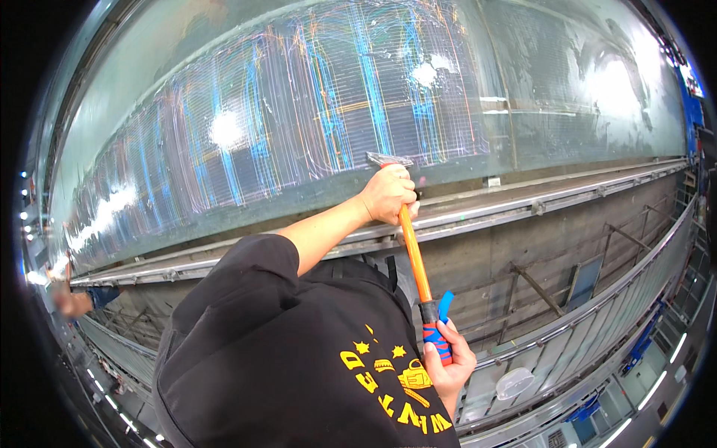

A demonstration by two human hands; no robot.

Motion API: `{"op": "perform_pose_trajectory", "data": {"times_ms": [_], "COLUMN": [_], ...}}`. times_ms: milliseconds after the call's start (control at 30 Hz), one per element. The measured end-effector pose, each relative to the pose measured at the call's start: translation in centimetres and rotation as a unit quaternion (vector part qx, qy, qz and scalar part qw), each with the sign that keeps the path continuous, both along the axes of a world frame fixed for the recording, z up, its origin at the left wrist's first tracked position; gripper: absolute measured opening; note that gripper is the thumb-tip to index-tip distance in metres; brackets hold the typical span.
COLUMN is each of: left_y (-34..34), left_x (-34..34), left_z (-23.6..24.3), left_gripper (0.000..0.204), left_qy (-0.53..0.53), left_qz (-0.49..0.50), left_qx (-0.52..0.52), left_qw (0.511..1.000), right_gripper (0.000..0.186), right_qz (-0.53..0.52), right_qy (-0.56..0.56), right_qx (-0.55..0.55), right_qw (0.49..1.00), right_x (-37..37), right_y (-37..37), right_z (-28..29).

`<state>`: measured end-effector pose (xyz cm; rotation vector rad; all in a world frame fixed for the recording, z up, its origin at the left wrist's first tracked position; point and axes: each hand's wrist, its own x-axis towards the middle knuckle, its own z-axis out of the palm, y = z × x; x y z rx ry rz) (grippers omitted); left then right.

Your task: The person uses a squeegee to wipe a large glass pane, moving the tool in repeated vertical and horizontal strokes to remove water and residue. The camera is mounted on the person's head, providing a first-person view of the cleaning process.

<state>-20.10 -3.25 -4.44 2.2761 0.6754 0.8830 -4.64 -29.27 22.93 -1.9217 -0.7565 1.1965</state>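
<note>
My left hand point(388, 194) grips the upper end of an orange handle point(415, 257), just below the tool's flat metal head point(388, 159). The head rests against a huge curved surface point(299, 112) covered in shiny, whitish woven sheet with blue and orange streaks showing through. My right hand point(449, 362) holds the handle's lower end, around a grip wrapped in blue and red tape point(436, 340). The handle runs steeply from lower right up to the head. My black shirt with yellow print point(299, 358) fills the lower middle.
Grey metal rails point(538, 201) run along the lower edge of the curved surface. Beneath them are a dark wall with braces point(538, 287) and a railed walkway point(597, 328). A clear plastic tub point(515, 382) lies below right. Another person point(75, 302) is at far left.
</note>
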Motion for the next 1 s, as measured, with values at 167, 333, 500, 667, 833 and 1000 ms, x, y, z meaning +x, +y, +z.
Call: {"op": "perform_pose_trajectory", "data": {"times_ms": [167, 333, 500, 667, 833, 1000], "left_y": [6.3, 14.5, 24.2, 35.8, 46.0, 38.3], "left_x": [-1.2, -2.1, -4.0, -5.7, -9.2, -7.7], "left_z": [-1.1, -1.5, -2.3, -2.9, -1.6, 2.7], "left_gripper": [0.027, 0.027, 0.026, 0.025, 0.023, 0.029], "left_qy": [-0.029, -0.004, 0.042, 0.093, 0.22, 0.216], "left_qz": [0.0, -0.012, 0.0, 0.016, 0.043, -0.008], "left_qx": [0.022, 0.037, 0.086, 0.134, 0.178, 0.143], "left_qw": [0.999, 0.999, 0.995, 0.987, 0.958, 0.966], "right_gripper": [0.041, 0.042, 0.043, 0.04, 0.035, 0.044], "right_qz": [0.011, 0.031, 0.088, 0.115, 0.061, 0.088], "right_qy": [-0.004, -0.008, -0.018, -0.033, 0.112, 0.025], "right_qx": [0.005, 0.014, 0.069, 0.158, 0.079, 0.152], "right_qw": [1.0, 0.999, 0.994, 0.98, 0.989, 0.984], "right_x": [-0.8, -0.9, -0.7, -0.7, -1.9, -0.9], "right_y": [5.4, 12.4, 22.2, 33.8, 44.1, 33.8], "right_z": [-1.5, -2.8, -5.1, -8.3, -8.5, -9.3]}}
